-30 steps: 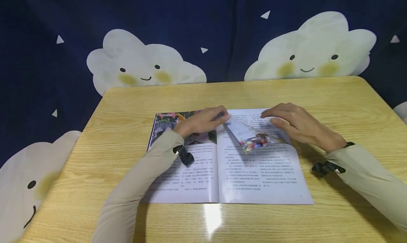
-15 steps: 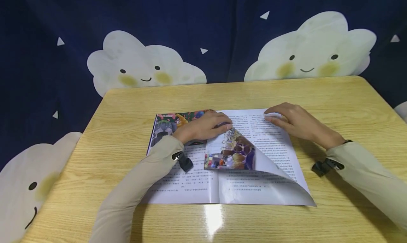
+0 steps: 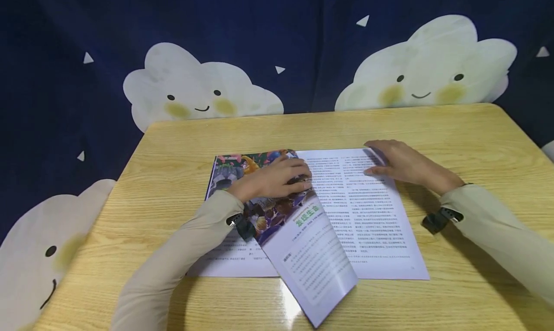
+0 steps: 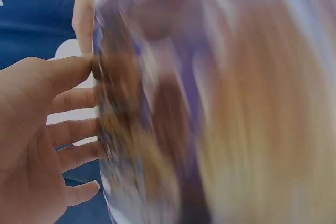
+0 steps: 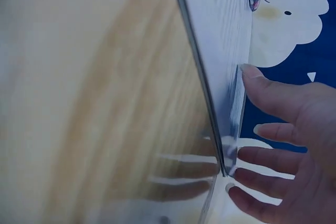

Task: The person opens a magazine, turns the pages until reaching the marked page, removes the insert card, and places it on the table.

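An open magazine (image 3: 381, 235) lies on the table, with printed text on its right side. My left hand (image 3: 277, 177) pinches a turning page (image 3: 320, 249) near its upper edge, above the spine. That page slants over the lower middle, its loose corner hanging past the magazine's near edge. In the left wrist view the thumb (image 4: 68, 72) lies on the page's face, and the other fingers go behind it. My right hand (image 3: 411, 165) rests at the magazine's upper right corner. Its fingers look loosely extended along the edge in the right wrist view, curled round nothing.
The light wooden table (image 3: 182, 133) extends on every side of the magazine. Behind it hangs a dark blue curtain (image 3: 303, 28) printed with smiling clouds. A black strap device (image 3: 244, 227) sits on the left wrist, and another (image 3: 439, 220) on the right.
The page in my left hand has swung leftward across the spine, from curled over the right side to slanting over the middle. My right hand has stayed near the upper right corner.
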